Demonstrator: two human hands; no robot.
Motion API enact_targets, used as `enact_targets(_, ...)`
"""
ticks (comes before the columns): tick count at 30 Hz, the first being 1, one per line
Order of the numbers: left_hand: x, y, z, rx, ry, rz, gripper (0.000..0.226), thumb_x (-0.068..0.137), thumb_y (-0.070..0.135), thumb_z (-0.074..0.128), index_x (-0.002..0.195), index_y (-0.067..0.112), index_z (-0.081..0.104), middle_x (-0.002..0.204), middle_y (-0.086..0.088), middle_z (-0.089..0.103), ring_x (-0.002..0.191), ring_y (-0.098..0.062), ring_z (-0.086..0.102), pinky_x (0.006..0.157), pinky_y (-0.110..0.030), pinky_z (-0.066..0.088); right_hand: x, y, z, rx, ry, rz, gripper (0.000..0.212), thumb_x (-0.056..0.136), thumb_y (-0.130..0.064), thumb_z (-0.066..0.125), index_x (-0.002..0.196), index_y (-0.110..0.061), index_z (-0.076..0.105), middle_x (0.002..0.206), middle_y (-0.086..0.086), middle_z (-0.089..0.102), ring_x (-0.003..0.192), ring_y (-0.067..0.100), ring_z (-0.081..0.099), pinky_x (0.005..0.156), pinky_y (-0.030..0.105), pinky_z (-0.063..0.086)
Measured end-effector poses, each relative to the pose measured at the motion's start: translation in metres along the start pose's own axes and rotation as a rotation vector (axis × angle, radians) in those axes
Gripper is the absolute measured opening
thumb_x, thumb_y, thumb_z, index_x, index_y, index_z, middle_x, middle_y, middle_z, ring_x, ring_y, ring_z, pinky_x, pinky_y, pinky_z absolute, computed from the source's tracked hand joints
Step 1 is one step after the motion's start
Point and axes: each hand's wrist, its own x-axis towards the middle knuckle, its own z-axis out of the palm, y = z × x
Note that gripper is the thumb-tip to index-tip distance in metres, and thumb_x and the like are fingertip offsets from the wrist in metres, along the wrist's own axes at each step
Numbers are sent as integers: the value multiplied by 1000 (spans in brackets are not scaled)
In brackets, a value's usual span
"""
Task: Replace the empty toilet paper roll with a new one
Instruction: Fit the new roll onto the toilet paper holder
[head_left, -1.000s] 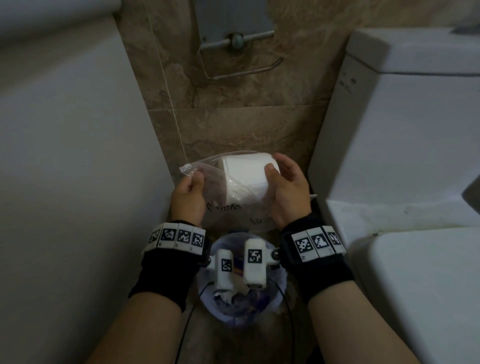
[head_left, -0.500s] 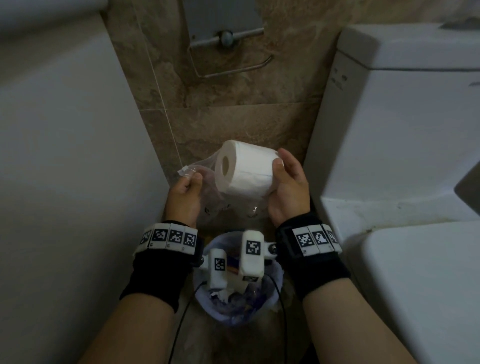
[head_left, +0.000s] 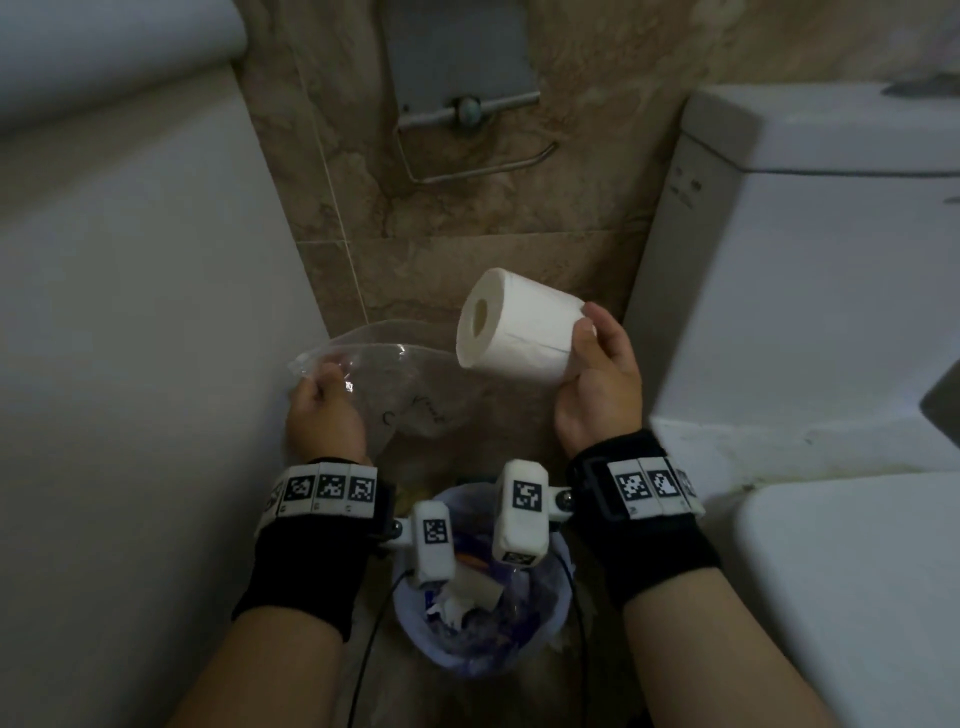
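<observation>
Roll (head_left: 519, 325) gripped endwise — right hand (head_left: 597, 379), left hand (head_left: 324, 410) pinching bag (head_left: 395, 374)

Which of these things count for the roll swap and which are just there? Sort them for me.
For the job:
- new toilet paper roll, held in the right hand
- clear plastic bag, empty, held by the left hand
- wall holder, its bar bare

Just there:
- waste bin, holding rubbish
- toilet tank
- toilet lid
</observation>
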Motion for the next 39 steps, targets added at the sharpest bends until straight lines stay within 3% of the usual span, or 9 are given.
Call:
enact_targets(3,-11,12,5,-147,-44,44,24,78,54,52,88,51,73,97,15,76,98,-11,69,97,-44,53,2,-6,4,-16,-1,-77,17,96,-9,58,108,-19,63,116,7,65,99,19,66,78,32,58)
enact_targets(6,-14,19,12,-298,-107,74,23,87,41,56,94,34,76,104,9,77,104,-15,70,99,-47,52,7,-16,13,-65,21,-184,16,95,-10,59,108,-19,63,121,11,62,97,16,66,72,27,57)
enact_targets(10,-18,36,15,-432,-177,57,22,95,31,57,87,31,78,109,-3,76,107,-23,69,101,-49,50,25,-38,38,-124,73,-302,17,95,-12,59,109,-22,60,115,7,63,93,14,65,67,22,56)
enact_targets(17,-17,74,39,-377,-202,141,19,88,37,60,87,31,78,94,8,78,97,-13,71,93,-39,55,54,-73,69,-282,200,-421,16,91,-11,60,98,-25,58,102,-2,62,102,23,63,88,38,55)
enact_targets(21,-6,92,53,-260,-265,174,19,81,54,57,84,49,75,92,18,76,96,-10,70,93,-41,54,58,-85,69,-365,209,-514,12,90,-14,60,96,-24,58,96,-12,59,89,2,59,71,10,49)
enact_targets(23,-3,96,58,-246,-285,199,18,79,59,55,82,55,73,91,24,75,99,-9,69,96,-44,53,59,-91,71,-384,234,-552,10,91,-16,60,97,-23,59,95,-14,59,85,-4,56,65,5,46)
enact_targets(31,-1,103,60,-283,-284,227,24,74,62,56,83,50,74,90,20,76,96,-10,71,96,-47,53,66,-104,92,-547,229,-576,13,94,-17,57,106,-17,63,115,3,62,106,15,59,99,34,51)
enact_targets(35,0,106,55,-280,-259,251,20,78,59,55,81,53,74,90,21,76,98,-10,70,97,-46,53,67,-112,94,-486,187,-538,14,93,-13,59,106,-14,66,107,1,67,103,15,63,91,26,54)
enact_targets(39,1,104,52,-302,-251,245,19,84,49,56,82,50,75,96,14,77,101,-12,70,99,-47,52,69,-115,95,-507,132,-560,11,93,-14,60,100,-20,65,100,-8,65,92,2,60,72,6,51)
